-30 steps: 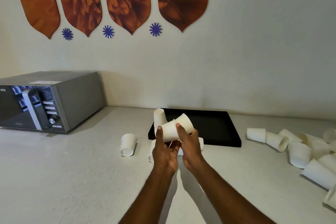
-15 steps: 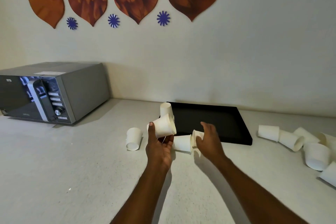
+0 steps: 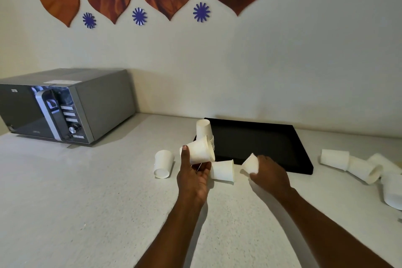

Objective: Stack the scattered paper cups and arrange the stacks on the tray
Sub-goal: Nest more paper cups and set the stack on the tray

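Far to the left of the left hand's grip, a grey microwave (image 3: 65, 106) stands against the wall on the pale counter (image 3: 87, 202). Nearer, just left of that grip, one paper cup (image 3: 163, 163) lies on its side with its mouth toward the camera. The left hand (image 3: 193, 178) grips a held cup (image 3: 199, 152) sideways, thumb along its left wall and mouth facing right. Right behind it an upside-down cup stack (image 3: 204, 129) stands at the near left corner of the black tray (image 3: 256, 141), partly hidden by the held cup. Between the two grips another lying cup (image 3: 222, 169) rests on the counter, just in front of the tray's edge. The right hand (image 3: 268, 175) curls its fingers round a small cup (image 3: 250, 163), tilted with its base pointing up and left. Well to the right of that grip, loose cups (image 3: 335, 159) lie scattered on the counter. Half a second ago the right hand was only reaching onto that cup as it lay flat; a second ago both hands met on the held cup.
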`<state>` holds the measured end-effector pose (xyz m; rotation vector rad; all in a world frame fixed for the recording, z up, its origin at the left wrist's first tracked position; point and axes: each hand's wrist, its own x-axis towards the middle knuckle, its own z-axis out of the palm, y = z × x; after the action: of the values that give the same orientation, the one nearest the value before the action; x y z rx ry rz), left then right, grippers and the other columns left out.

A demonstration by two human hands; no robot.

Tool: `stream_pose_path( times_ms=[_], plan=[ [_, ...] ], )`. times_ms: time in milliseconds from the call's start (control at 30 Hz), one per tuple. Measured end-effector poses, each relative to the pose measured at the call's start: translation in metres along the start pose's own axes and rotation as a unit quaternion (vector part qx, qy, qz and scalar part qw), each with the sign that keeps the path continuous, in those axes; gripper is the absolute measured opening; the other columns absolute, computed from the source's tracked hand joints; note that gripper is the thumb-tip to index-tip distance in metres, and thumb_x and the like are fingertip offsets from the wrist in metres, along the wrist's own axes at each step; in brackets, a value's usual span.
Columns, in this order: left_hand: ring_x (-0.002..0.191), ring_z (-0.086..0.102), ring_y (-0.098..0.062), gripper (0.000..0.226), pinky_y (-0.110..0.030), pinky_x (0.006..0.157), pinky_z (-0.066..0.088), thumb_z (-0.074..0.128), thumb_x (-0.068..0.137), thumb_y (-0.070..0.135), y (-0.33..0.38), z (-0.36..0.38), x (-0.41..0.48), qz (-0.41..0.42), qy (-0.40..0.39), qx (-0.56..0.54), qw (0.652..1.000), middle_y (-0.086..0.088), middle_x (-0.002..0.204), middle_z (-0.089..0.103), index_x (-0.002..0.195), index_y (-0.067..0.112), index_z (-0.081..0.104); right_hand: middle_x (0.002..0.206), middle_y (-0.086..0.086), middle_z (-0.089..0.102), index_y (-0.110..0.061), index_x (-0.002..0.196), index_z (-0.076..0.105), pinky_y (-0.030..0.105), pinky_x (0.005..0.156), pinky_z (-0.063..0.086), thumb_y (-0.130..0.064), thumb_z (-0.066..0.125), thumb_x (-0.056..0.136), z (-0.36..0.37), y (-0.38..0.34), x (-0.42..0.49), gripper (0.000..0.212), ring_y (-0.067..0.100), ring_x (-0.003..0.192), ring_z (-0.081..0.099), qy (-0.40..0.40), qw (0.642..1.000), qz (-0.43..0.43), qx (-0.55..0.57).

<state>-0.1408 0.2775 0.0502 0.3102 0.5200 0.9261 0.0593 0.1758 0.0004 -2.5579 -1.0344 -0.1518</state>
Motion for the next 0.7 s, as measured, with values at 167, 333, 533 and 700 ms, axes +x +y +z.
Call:
stream_pose_path(
  times_ms=[167,333,533,700],
  plan=[
    [0.108,0.062,-0.032,0.045,-0.052,0.099,0.049,0.069,0.083,0.040,-0.009,0.007,-0.009,-0.009,-0.002,0.011,1.000,-0.012,0.118,0.062,0.118,0.018,0.050,0.124,0.016,0.056,-0.007,0.131,0.043,0.047,0.089,0.053,-0.023,0.077,0.079,-0.024,-0.021,-0.026,0.064,0.032,0.109,0.058,0.047,0.774,0.215,0.594],
    [0.106,0.065,-0.030,0.046,-0.044,0.088,0.054,0.067,0.085,0.039,-0.021,0.017,-0.025,-0.005,-0.036,0.017,0.999,-0.016,0.118,0.063,0.120,0.012,0.053,0.126,0.018,0.059,-0.011,0.135,0.042,0.041,0.085,0.054,-0.008,0.069,0.083,-0.061,-0.083,-0.045,0.058,0.033,0.114,0.059,0.034,0.523,0.143,0.839],
    [0.104,0.068,-0.036,0.051,-0.053,0.096,0.051,0.074,0.075,0.038,-0.024,0.021,-0.041,-0.009,-0.083,0.008,0.996,-0.019,0.119,0.065,0.118,0.015,0.057,0.119,0.010,0.061,-0.022,0.128,0.047,0.047,0.087,0.056,-0.011,0.070,0.082,-0.067,-0.128,-0.071,0.052,0.027,0.109,0.062,0.003,0.570,0.101,0.815],
    [0.104,0.067,-0.040,0.084,-0.057,0.093,0.051,0.086,0.054,0.038,-0.019,0.024,-0.047,-0.030,-0.077,-0.039,0.996,-0.021,0.120,0.065,0.126,0.014,0.052,0.120,0.012,0.064,-0.019,0.131,0.048,0.042,0.084,0.058,-0.027,0.070,0.081,-0.067,-0.138,-0.083,0.055,0.026,0.103,0.068,-0.087,0.545,0.068,0.831]
  ],
)
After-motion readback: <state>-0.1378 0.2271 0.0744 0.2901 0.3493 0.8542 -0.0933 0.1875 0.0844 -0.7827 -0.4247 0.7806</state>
